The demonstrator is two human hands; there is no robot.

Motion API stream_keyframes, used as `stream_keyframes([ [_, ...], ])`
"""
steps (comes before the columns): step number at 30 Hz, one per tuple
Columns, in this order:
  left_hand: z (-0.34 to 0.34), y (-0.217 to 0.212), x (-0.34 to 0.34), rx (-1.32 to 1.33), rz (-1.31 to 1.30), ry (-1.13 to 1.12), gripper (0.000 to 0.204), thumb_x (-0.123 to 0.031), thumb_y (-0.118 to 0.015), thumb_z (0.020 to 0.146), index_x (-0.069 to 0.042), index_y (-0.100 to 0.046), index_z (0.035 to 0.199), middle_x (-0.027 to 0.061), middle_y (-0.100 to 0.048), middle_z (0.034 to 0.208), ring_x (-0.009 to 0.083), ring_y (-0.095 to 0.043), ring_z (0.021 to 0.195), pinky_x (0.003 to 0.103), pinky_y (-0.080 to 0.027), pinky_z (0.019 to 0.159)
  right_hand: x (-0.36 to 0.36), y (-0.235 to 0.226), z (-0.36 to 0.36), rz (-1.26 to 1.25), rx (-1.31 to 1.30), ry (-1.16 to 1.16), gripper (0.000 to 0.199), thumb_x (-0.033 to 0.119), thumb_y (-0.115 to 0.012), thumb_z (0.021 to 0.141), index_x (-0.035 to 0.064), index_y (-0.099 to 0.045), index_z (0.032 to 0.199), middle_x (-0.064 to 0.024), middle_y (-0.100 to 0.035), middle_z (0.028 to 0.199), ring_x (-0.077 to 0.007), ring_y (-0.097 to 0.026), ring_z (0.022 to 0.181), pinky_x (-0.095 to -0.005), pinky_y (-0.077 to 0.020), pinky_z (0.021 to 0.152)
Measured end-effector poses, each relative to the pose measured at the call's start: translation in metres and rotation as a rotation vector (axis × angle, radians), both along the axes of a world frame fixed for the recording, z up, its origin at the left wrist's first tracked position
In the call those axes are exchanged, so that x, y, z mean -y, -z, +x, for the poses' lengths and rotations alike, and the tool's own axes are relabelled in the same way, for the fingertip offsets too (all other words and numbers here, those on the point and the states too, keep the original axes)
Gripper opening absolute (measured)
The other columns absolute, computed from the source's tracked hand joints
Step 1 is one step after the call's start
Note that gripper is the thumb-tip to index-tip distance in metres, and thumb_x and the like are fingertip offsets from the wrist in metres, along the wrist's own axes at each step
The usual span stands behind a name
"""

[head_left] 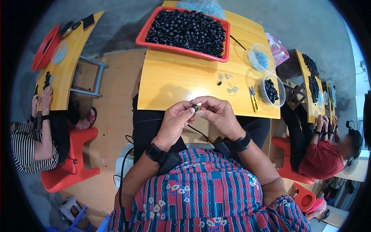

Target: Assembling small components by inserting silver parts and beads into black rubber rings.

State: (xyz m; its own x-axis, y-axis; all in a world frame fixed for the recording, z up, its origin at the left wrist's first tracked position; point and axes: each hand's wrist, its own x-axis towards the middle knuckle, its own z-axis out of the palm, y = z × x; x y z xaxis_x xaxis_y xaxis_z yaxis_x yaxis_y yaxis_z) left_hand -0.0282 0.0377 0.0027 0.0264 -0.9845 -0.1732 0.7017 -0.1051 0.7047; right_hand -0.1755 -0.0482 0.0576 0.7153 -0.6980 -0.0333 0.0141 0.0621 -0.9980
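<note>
Just above the near edge of the yellow table (166, 83), my two hands meet around one small black round part (195, 108). My left hand (177, 119) pinches it between thumb and forefinger. From the other side, the thumb and forefinger of my right hand (217, 116) close on the same part; anything smaller between those fingers is too small to make out. Beyond my hands lie small clear-and-silver pieces (233, 90) in loose groups, with a single black part (219, 83) beside them. Yellow-handled snips (253, 99) rest to the right.
A red basket (141, 38) heaped with black parts stands at the back. At the right are a tub of black parts (271, 91) and a tub of bluish clear pieces (259, 60). People on red stools (73, 162) work at side tables left and right.
</note>
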Motion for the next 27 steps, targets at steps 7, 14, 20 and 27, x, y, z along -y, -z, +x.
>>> stream_keyframes([
  [7, 0.009, 0.003, 0.000, -0.051, 0.019, 0.117, 0.019, -0.019, -0.060, 0.093, -0.006, -0.060, 0.107, 0.0006, -0.060, 0.090, 0.0101, -0.056, 0.080, 0.028, -0.049, 0.076, 0.000, -0.011, -0.006, -0.241, -0.197, 0.016, 0.022, 0.001, -0.070, 0.080, 0.0056, -0.069, 0.101, -0.0039, -0.058, 0.081, -0.0104, -0.055, 0.072, -0.0238, -0.0459, 0.066],
  [14, 0.012, 0.006, 0.009, 0.033, 0.013, 0.115, 0.016, -0.015, -0.064, 0.090, -0.004, -0.059, 0.102, 0.0012, -0.060, 0.087, 0.0113, -0.058, 0.075, 0.028, -0.050, 0.072, 0.035, 0.006, -0.024, -0.490, -0.467, 0.315, 0.015, 0.000, -0.065, 0.076, 0.0020, -0.069, 0.091, -0.0123, -0.061, 0.079, -0.0224, -0.061, 0.070, -0.0312, -0.0485, 0.065],
  [20, 0.013, 0.012, 0.010, 0.014, 0.017, 0.103, 0.016, -0.013, -0.063, 0.090, -0.004, -0.059, 0.103, 0.0011, -0.058, 0.085, 0.0112, -0.057, 0.074, 0.028, -0.051, 0.072, 0.070, 0.000, -0.025, -0.892, -0.756, 0.374, 0.015, 0.003, -0.062, 0.076, 0.0087, -0.070, 0.087, -0.0113, -0.058, 0.080, -0.0300, -0.061, 0.075, -0.0390, -0.0492, 0.066],
  [27, 0.013, 0.013, 0.012, 0.015, 0.025, 0.096, 0.016, -0.013, -0.062, 0.091, -0.003, -0.059, 0.103, 0.0013, -0.058, 0.085, 0.0109, -0.056, 0.073, 0.028, -0.050, 0.071, 0.088, 0.015, -0.020, -0.977, -0.887, 0.296, 0.013, 0.008, -0.064, 0.075, 0.0141, -0.071, 0.085, -0.0092, -0.058, 0.081, -0.0285, -0.061, 0.078, -0.0388, -0.0503, 0.068],
])
